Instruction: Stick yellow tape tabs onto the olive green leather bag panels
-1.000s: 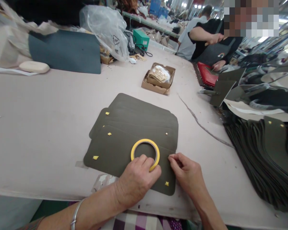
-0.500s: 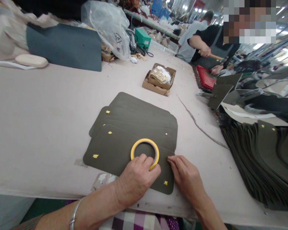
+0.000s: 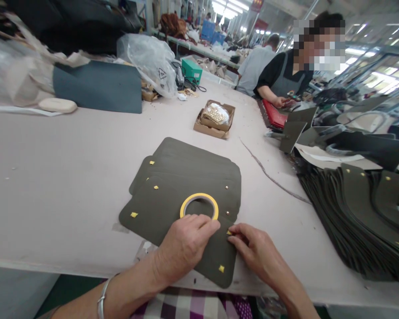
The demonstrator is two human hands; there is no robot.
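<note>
My left hand (image 3: 188, 239) grips the lower rim of a roll of yellow tape (image 3: 199, 196), resting over the dark olive panels. Thumb and forefinger of my right hand (image 3: 257, 246) pinch a small piece of yellow tape (image 3: 229, 232) at the right side of the front panel (image 3: 173, 210). Other yellow bits dot that panel, one (image 3: 134, 215) at its left end and one (image 3: 221, 269) near its lower right corner. Behind it, partly covered, lie more olive panels (image 3: 196, 155), with two small shiny studs showing on their right side.
A thick fanned stack of olive pieces (image 3: 332, 221) lies at right. Farther back are an open cardboard box of gold-coloured studs (image 3: 216, 115), a dark sheet (image 3: 99, 88), a clear plastic bag (image 3: 149, 62) and a green box (image 3: 192, 71). A co-worker (image 3: 286, 75) handles a red item (image 3: 274, 115).
The front panel's right end has swung toward me, baring a second stud behind it. My right hand moved down with it, and its yellow tape piece shows more. The co-worker's raised tool has come down.
</note>
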